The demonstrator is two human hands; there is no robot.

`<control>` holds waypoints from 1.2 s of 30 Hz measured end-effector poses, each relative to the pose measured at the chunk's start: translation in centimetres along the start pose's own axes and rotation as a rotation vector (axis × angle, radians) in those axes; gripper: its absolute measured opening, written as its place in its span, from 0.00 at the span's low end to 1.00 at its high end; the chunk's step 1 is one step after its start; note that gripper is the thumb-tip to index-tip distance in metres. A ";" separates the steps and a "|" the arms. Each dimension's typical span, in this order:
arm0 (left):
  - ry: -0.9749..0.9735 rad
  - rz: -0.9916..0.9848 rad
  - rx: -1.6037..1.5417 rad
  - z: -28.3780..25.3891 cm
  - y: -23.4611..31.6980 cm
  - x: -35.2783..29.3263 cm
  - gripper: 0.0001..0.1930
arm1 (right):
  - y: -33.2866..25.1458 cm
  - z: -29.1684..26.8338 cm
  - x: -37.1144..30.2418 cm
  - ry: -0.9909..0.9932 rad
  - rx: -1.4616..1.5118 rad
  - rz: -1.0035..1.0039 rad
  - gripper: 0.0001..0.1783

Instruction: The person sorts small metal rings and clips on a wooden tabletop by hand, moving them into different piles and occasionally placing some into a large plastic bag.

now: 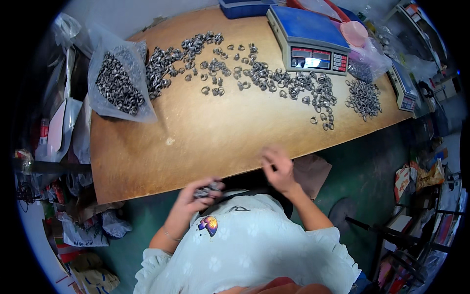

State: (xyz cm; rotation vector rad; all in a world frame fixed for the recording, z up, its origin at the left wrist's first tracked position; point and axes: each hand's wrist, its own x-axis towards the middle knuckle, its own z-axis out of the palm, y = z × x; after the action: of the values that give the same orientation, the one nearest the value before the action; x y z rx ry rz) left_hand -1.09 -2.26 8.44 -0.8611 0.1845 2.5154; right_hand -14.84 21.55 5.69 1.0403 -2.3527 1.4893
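Many rings (259, 73): near scale (308, 29); likely light, stiff; pinch edgewise.
Left hand (187, 197): cupping rings.
Right hand (280, 172): half-curled; contents unclear.

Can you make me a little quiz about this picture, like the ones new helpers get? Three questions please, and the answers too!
1. Which holds a clump of metal pieces: the left grip or the right grip?
2. True or false: the plastic bag is to the left of the scale nearer the picture's middle.
3. What colour is that scale's flat top?
A) red
B) blue
C) yellow

Key:
1. The left grip.
2. True.
3. B, blue.
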 end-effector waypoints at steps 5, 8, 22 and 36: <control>-0.012 0.838 0.170 5.7 11.1 -4.5 0.10 | 6.8 -6.7 4.8 0.213 -0.450 0.198 0.30; 0.010 1.163 0.396 7.2 20.8 -5.5 0.12 | 10.1 -9.7 6.2 0.314 -0.754 0.340 0.37; 0.693 2.072 0.642 9.0 24.0 -1.3 0.21 | 8.3 -5.0 5.8 -0.022 -0.426 0.210 0.35; -0.196 1.359 2.607 20.9 5.2 31.5 0.24 | 15.1 -11.5 9.0 0.010 -0.442 0.204 0.27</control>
State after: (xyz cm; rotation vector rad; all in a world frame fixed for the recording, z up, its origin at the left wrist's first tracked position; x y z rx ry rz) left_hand -36.73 11.17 5.80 0.9140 3.2049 0.5409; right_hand -33.60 30.99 4.63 0.6984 -2.6702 0.9462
